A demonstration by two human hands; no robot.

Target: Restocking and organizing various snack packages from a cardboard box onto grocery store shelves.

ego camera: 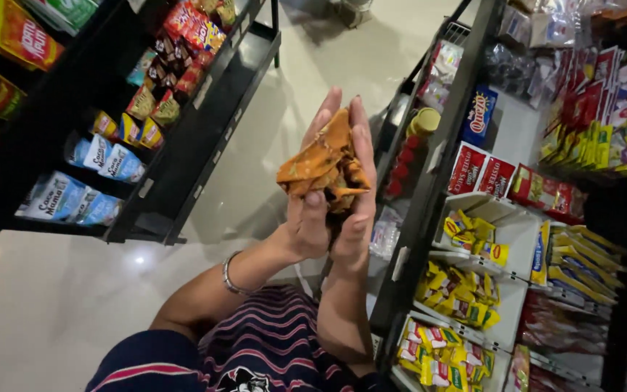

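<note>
We see both of a person's bare hands raised palm to palm over a shop aisle, pressing a crumpled orange and yellow cloth with a dark pattern [324, 163] between them. The left hand [310, 210] has its fingers stretched upward and close together along the near side of the cloth, its thumb laid across the lower folds. The right hand [357, 185] mirrors it, fingers straight and together against the far side, the thumb curled in below. So both hands are clamped flat on the cloth rather than wrapped round it; bunched folds stick out to the left, past the left hand's fingers, and a corner rises between the fingertips.

Both forearms come up from the bottom edge of the view and meet at the wrists, elbows bent. A silver bangle [230, 274] circles the left wrist. Below it we make out a navy top with pink stripes [270, 345].

The pale tiled floor [74, 290] runs between a black rack of snack bags [110, 145] on the left and black shelving with white trays of yellow and red sachets [473, 290] on the right.
</note>
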